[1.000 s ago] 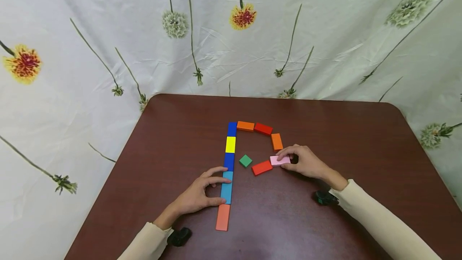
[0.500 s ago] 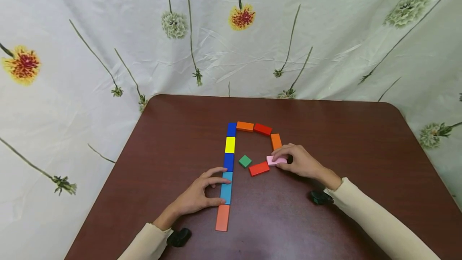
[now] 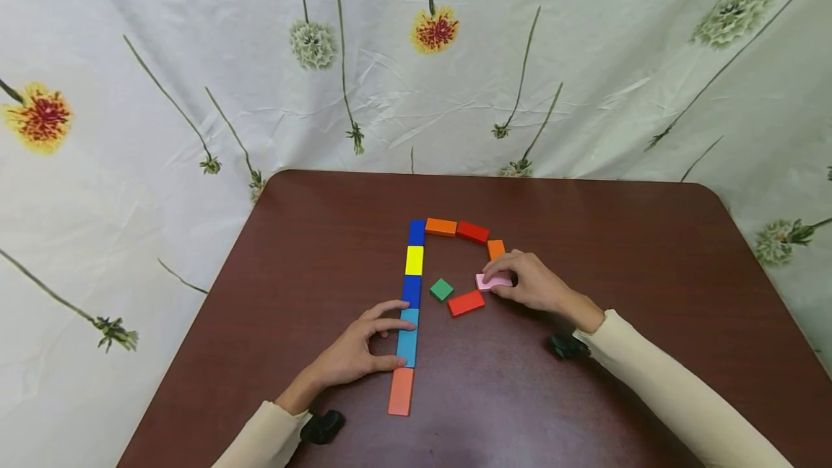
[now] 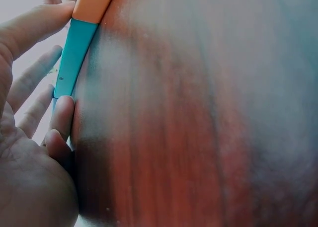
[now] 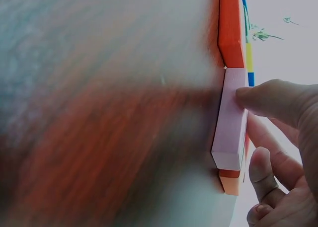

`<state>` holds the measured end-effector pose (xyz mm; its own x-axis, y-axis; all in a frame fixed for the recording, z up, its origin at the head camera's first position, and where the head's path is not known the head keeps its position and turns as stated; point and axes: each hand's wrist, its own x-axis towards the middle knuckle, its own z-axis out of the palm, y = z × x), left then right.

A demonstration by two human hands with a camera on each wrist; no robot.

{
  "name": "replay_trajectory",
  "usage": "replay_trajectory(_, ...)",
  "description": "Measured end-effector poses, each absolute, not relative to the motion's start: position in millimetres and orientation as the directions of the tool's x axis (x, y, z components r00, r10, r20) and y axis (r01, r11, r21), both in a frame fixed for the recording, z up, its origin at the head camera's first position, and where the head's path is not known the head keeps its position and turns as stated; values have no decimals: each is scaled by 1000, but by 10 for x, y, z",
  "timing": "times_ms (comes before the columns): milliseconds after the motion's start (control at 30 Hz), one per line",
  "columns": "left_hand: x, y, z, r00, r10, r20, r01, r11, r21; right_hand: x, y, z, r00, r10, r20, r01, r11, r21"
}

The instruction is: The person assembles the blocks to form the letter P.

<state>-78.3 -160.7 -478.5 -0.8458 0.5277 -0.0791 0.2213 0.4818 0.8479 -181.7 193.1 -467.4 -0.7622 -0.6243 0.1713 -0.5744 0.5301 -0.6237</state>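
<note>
My right hand (image 3: 536, 284) pinches a pink block (image 3: 483, 282) between thumb and fingers, just beyond a red block (image 3: 466, 303). In the right wrist view the pink block (image 5: 228, 122) lies on the table with its end close to the red block (image 5: 231, 33). An orange block (image 3: 496, 248) lies behind it, partly covered by the fingers. My left hand (image 3: 354, 349) rests its thumb and relaxed fingertips on a light blue block (image 3: 407, 344) in a straight column. Below that is a salmon block (image 3: 401, 392); above come a dark blue block (image 3: 412, 291) and a yellow block (image 3: 414, 261).
Another dark blue block (image 3: 417, 232) tops the column. From it an orange block (image 3: 441, 227) and a dark red block (image 3: 473, 232) curve rightward. A green block (image 3: 441, 289) lies inside the curve. The brown table (image 3: 617, 237) meets a flowered cloth (image 3: 390, 92) at its far edge.
My right hand has slid the pink block leftward and slightly away from me; the red block shifted a little left at first. The left hand keeps its place.
</note>
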Motion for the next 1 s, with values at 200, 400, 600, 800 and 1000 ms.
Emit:
replay_trajectory(200, -781, -1608, -4792, -846, 528, -77, 221, 477, 850, -1842, 1879, -4659, -762, -627, 161, -571, 535, -623)
replay_trajectory(400, -780, -1608, -4798, -846, 528, -77, 222, 480, 849, -1839, 1831, -4634, -765, -623, 163, -568, 534, -627)
replay_trajectory(600, -791, -1613, -4812, -842, 534, -76, 227, 479, 848, -1847, 1810, -4623, -772, -620, 141, -548, 536, -642)
replay_trajectory(800, -789, -1611, -4793, -837, 542, -75, 229, 472, 851, -1851, 1796, -4633, -773, -620, 136, -544, 535, -647)
replay_trajectory(1000, -789, -1610, -4781, -839, 539, -78, 230, 481, 846, -1870, 1765, -4632, -777, -618, 124, -534, 540, -651)
